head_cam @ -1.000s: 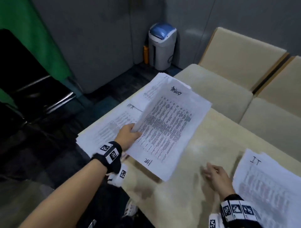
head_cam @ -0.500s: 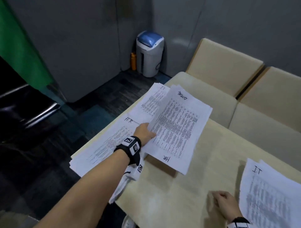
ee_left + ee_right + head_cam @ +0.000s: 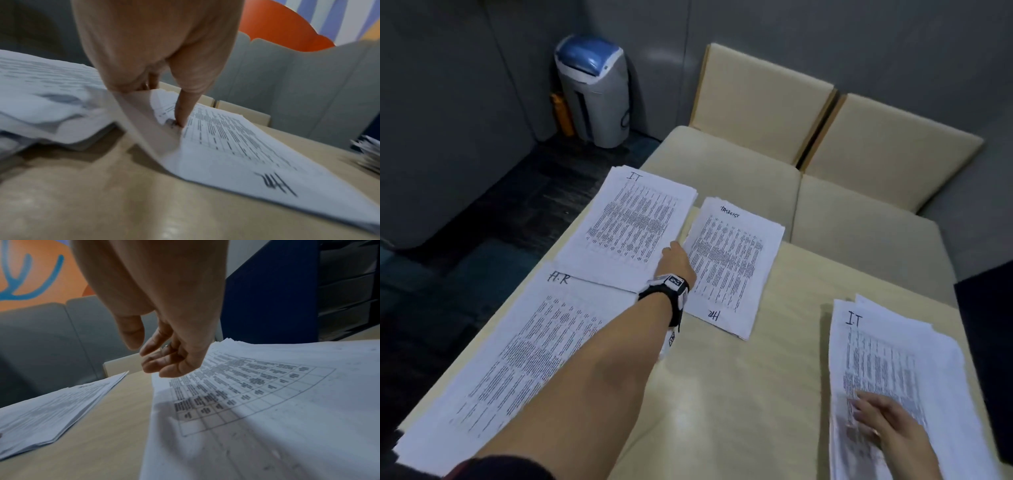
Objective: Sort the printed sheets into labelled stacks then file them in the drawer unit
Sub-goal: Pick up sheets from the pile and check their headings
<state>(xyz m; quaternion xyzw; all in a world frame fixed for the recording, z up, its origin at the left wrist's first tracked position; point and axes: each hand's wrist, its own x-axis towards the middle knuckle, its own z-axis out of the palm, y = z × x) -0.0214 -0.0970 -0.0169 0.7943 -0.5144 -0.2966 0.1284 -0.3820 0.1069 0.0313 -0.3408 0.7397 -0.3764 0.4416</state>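
head view shows four stacks of printed sheets on the pale worktop [image 3: 722, 394]. take the tasklist stack [image 3: 732, 260] as the landmark: it lies flat toward the far edge of the worktop, headed "tasklist" at its far end and marked "hr" upside down at its near end. just to its left lies a stack marked "it" [image 3: 630, 229], with its near edge lapping over the far edge of the stack marked "h.r" [image 3: 524, 346], which runs down the left side of the worktop. well apart to the right and nearer the person lies a second, loosely fanned "it" stack [image 3: 893, 377].

the left hand [image 3: 678, 262] reaches out to the left edge of the tasklist stack. left wrist view shows its grip closed on that edge: the thumb [image 3: 183, 110] presses on the printed top face while the other fingers are curled under, and the edge is bent upward between them. the rest of the tasklist stack [image 3: 257, 154] rests on the worktop.

the right hand [image 3: 883, 425] is over the near end of the second "it" stack, fingers loosely bent and spread. right wrist view shows this hand [image 3: 164, 340] holding nothing; whether the fingertips touch the paper cannot be told.

beyond the tasklist stack stand two cream cushioned seats [image 3: 808, 178], and further left a grey bin with a blue lid [image 3: 594, 92] stands on the dark floor.
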